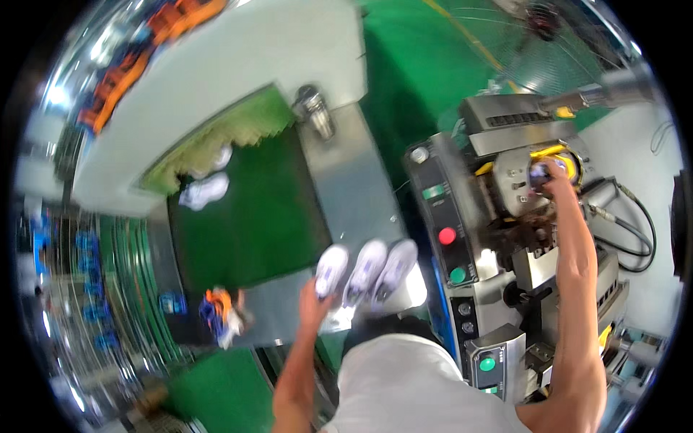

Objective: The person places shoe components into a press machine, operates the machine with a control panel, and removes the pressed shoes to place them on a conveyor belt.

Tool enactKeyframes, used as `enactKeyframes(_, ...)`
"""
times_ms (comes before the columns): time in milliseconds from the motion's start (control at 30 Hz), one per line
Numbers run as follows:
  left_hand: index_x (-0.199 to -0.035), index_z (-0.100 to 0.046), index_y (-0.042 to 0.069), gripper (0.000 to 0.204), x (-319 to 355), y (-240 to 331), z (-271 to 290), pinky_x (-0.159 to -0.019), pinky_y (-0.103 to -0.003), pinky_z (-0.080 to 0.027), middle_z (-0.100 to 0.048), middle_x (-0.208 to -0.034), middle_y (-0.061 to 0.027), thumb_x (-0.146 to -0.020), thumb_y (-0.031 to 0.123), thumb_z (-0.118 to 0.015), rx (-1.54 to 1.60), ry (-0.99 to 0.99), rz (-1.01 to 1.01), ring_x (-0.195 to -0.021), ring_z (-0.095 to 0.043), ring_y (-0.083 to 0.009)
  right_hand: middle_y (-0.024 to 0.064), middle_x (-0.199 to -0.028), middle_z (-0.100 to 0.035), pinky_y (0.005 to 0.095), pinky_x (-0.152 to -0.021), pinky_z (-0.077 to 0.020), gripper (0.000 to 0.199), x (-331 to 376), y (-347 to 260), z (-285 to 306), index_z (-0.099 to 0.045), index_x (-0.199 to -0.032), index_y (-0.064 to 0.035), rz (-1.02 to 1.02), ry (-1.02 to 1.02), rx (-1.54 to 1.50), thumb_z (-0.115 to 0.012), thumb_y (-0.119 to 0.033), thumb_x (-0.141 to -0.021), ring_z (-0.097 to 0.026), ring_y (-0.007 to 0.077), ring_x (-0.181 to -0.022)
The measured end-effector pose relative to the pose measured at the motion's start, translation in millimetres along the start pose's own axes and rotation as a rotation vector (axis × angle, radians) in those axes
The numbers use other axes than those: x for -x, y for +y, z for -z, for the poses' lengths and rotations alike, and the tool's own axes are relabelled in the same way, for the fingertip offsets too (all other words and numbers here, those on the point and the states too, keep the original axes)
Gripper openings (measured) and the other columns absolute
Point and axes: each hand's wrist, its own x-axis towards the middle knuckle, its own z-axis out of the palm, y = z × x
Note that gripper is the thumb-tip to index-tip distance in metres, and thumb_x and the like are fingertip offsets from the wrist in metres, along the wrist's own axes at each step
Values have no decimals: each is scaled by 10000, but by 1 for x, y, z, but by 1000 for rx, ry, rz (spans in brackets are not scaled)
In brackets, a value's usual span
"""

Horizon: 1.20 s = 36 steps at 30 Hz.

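The left hand (312, 302) is curled around the near end of a white low-cut shoe with pale purple markings (333, 267), at the near right of the grey metal bench (345, 169), just left of two similar white shoes (367, 268). Well apart, the right hand (556, 179) reaches far right to the yellow-trimmed metal machine head (514, 189), at a small dark-and-purple object (538, 175); blur hides whether its fingers grip.

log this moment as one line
left hand: holding white lilac-marked shoe | right hand: at grey metal machine, grip unclear | beside: two similar white shoes
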Motion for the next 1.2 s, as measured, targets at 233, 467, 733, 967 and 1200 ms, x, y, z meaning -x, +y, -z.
enactKeyframes(233,-1348,-435,39,836,25,-35,5,-929,-486,-411,-622,-1196,-203,-666,299,-843,17,-18,77,-1085,-598,-373,226,-1556,-263,406,-1171,-231,658,354,217,-110,-245,-1507,17,1320,-58,810,-556,-167,-956,-299,322,-1428)
enactKeyframes(467,-1361,-435,31,812,2,-40,9,-956,-488,-415,-622,-1197,-219,-671,238,-810,170,-140,51,-1102,-603,-378,331,-1549,-129,506,-1188,-123,907,338,377,-95,-196,-1476,107,971,42,1657,-726,-66,-761,-104,472,-1455)
enactKeyframes(733,-1305,-496,-56,618,-35,-94,52,-986,-356,-444,-583,-1248,-144,-763,50,-775,806,-199,448,-1123,-569,-229,279,-1451,-350,423,-1122,-309,931,404,512,-244,-229,-1478,29,555,-137,921,-782,-216,-771,-338,393,-1377)
enactKeyframes(967,-1302,-490,-77,586,-72,-83,108,-968,-365,-441,-583,-1238,-148,-776,28,-728,675,-248,211,-1114,-570,-242,297,-1220,-558,415,-992,-447,798,389,550,-263,-363,-1369,44,377,213,668,-751,-227,-727,-560,422,-1147)
enactKeyframes(1200,-1203,-551,-59,476,-44,27,111,-888,-340,-483,-622,-1114,-118,-771,-2,-741,689,-601,169,-996,-606,-202,134,-1135,-635,344,-917,-484,665,470,519,-190,-502,-1282,18,176,-38,87,-791,-238,-741,-609,228,-1037)
